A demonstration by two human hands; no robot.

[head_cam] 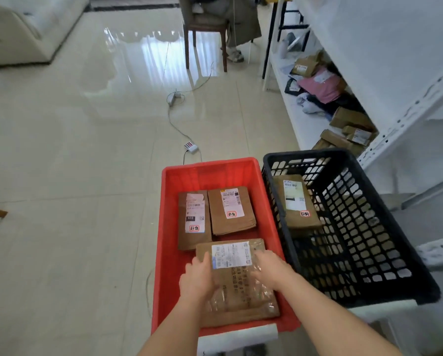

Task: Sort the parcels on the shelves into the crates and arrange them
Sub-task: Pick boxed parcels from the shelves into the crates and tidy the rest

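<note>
Labels, white and mostly too small to read, sat on every parcel; two bore small red-edged stickers. Both hands lay flat with straight fingers on the brown parcel [238, 276] low in the red crate [169, 253], left hand [197, 278] beside right hand [269, 268]. The black crate [369, 227] stood just right, holding one parcel [296, 201]. Glossy tiled floor [73, 150] spread left; shelves [292, 109] upper right held more parcels.

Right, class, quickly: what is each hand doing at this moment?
Left hand: open, fingers resting on the taped parcel in the red crate.
Right hand: open, pressing flat on the same parcel.
</note>
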